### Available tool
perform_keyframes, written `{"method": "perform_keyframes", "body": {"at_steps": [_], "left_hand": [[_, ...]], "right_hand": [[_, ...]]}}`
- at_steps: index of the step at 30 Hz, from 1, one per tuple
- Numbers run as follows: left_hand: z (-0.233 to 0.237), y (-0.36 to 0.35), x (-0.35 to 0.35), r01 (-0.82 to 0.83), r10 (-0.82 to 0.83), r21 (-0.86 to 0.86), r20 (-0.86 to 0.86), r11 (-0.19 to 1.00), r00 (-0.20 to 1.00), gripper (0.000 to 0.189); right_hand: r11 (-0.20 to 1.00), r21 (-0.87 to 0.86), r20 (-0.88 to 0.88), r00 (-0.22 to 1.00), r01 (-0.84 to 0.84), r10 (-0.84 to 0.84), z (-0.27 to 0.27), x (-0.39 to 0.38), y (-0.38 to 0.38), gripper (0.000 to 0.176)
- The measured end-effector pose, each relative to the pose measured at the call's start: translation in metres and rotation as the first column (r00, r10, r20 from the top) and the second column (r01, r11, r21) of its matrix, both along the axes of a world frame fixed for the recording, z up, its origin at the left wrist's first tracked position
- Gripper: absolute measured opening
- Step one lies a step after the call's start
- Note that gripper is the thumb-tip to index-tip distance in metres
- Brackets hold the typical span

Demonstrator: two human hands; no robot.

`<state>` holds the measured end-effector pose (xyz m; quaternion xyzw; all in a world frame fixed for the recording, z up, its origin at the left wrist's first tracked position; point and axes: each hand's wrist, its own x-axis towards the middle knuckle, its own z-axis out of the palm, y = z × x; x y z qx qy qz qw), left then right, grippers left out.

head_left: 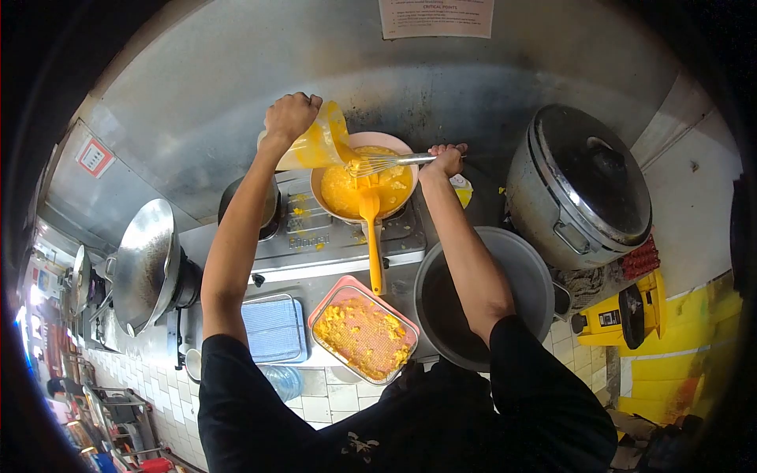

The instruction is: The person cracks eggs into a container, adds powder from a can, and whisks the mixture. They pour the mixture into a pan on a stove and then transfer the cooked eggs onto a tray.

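Observation:
My left hand [292, 118] is closed on a translucent pitcher [319, 142], tipped to the right over the pan, with yellow egg mixture at its mouth. My right hand [446, 160] grips the handle of a metal whisk [382, 163], whose wires are at the pitcher's mouth, above the pan. The round pan [318, 189] stands on the gas stove [296, 229] and holds yellow liquid with some lumps. An orange spatula [372, 244] rests in the pan, its handle pointing toward me.
A pink tray [325, 298] with egg bits and a blue basket [272, 327] lie in front. A large grey pot [426, 296] stands below my right forearm. A lidded steel cooker [544, 197] is at right, a wok [146, 268] at left.

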<state>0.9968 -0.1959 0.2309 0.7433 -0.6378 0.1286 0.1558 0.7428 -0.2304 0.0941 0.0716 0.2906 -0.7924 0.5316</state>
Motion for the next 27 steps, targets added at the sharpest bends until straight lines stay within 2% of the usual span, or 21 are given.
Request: {"method": "perform_keyframes", "body": {"at_steps": [6, 10, 13, 16, 19, 22, 27], "left_hand": [[0.003, 0.001, -0.006, 0.047, -0.045, -0.026, 0.087, 0.999, 0.995, 0.047], [0.000, 0.006, -0.015, 0.084, -0.081, -0.022, 0.127, 0.996, 0.989, 0.046], [-0.007, 0.007, -0.021, 0.121, -0.115, -0.016, 0.213, 0.993, 0.970, 0.046], [-0.009, 0.015, -0.028, 0.175, -0.172, -0.010, 0.149, 0.984, 0.974, 0.049], [-0.012, 0.017, -0.028, 0.150, -0.144, -0.030, 0.154, 0.988, 0.977, 0.049], [-0.020, 0.013, -0.013, 0.101, -0.096, -0.077, 0.069, 0.992, 0.993, 0.049], [-0.035, 0.011, 0.027, -0.042, 0.010, -0.096, -0.307, 0.994, 0.952, 0.050]], "right_hand": [[1.000, -0.001, -0.017, 1.000, -0.001, 0.001, -0.001, 0.000, -0.002, 0.043], [0.998, 0.058, -0.031, 1.000, 0.001, 0.000, 0.007, 0.001, 0.004, 0.043], [0.999, 0.044, -0.042, 0.999, 0.001, 0.001, 0.003, 0.001, 0.002, 0.043], [0.999, 0.049, -0.043, 0.999, -0.001, 0.003, -0.001, 0.000, 0.001, 0.043], [0.997, 0.080, -0.032, 0.999, 0.007, -0.005, 0.000, 0.000, 0.003, 0.043], [0.997, 0.072, -0.032, 0.999, 0.011, -0.009, 0.001, -0.001, 0.006, 0.043], [1.000, 0.025, -0.041, 0.999, 0.018, -0.017, 0.001, -0.008, 0.004, 0.042]]}}
